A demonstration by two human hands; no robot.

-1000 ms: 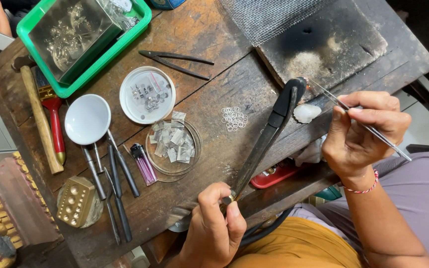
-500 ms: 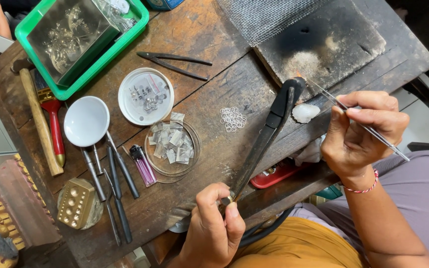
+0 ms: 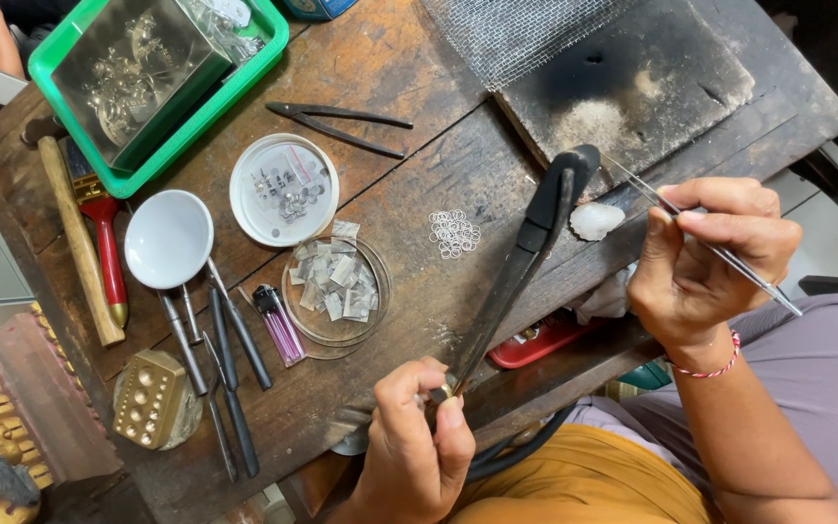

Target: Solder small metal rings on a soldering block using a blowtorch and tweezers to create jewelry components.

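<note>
Your left hand (image 3: pixel 414 446) pinches the near end of the torch (image 3: pixel 521 262), thumb and fingers pressed together around its base at the bench's front edge. From that grip the black torch slants up and away to the right, its head ending just short of the charred block (image 3: pixel 632 87). A dark hose (image 3: pixel 516 456) curls off below your grip, toward your lap.

Your right hand (image 3: pixel 705 257) is closed on thin tweezers (image 3: pixel 676 215), held like a pen between thumb and fingertips. Their tip reaches up and left from the grip, close to the torch head at the block's near edge; the back end sticks out to the lower right, past your fingers. A white lump (image 3: pixel 596 220) lies just left of this hand, beside the torch head.

Left of the torch shaft, a small cluster of wire rings (image 3: pixel 454 233) lies on the bare wood. Farther left of your left-hand grip sits a glass dish (image 3: pixel 341 286) of metal snippets, with a purple lighter (image 3: pixel 278 325) just beside it.
</note>
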